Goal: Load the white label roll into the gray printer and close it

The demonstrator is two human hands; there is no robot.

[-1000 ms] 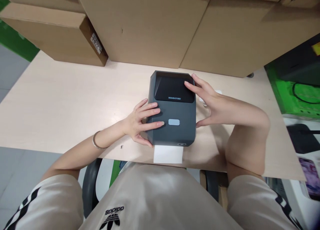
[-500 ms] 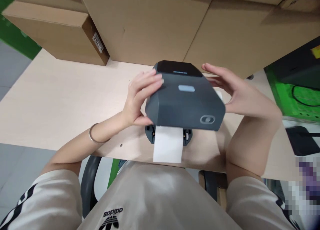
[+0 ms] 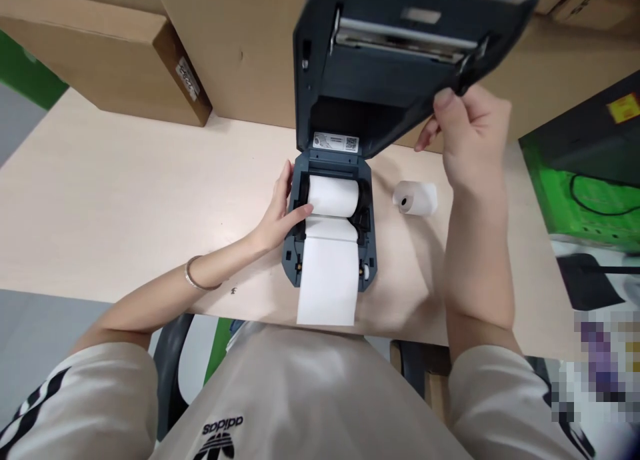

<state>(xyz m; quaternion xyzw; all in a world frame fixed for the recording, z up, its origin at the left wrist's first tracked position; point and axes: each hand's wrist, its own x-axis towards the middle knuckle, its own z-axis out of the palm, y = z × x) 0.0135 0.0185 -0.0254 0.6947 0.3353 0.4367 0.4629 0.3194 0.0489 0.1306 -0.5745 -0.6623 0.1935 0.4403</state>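
Note:
A dark grey label printer [image 3: 367,247] stands on the table with its lid [image 3: 370,80] raised, showing the metal strip inside. In its bay lies a white paper roll [image 3: 333,197], and the loose paper strip [image 3: 327,283] runs out over the front toward the table edge. My left hand [image 3: 280,213] holds the left wall of the printer's base, fingers outside, thumb over the rim by the roll. Up at the lid's right edge, my right hand [image 3: 470,123] pinches the lid between thumb and fingers. A small white paper roll [image 3: 420,199] with a dark core lies right of the printer.
Cardboard boxes [image 3: 230,53] line the back of the table, with a flatter one [image 3: 100,67] at the left. Farther right are a green surface with a black cable [image 3: 595,203] and a black flat object [image 3: 590,283]. The pale tabletop [image 3: 125,200] stretches left.
The lid has swung up and back, uncovering the paper roll. My right hand rose with it, while my left hand moved down from the lid to the base.

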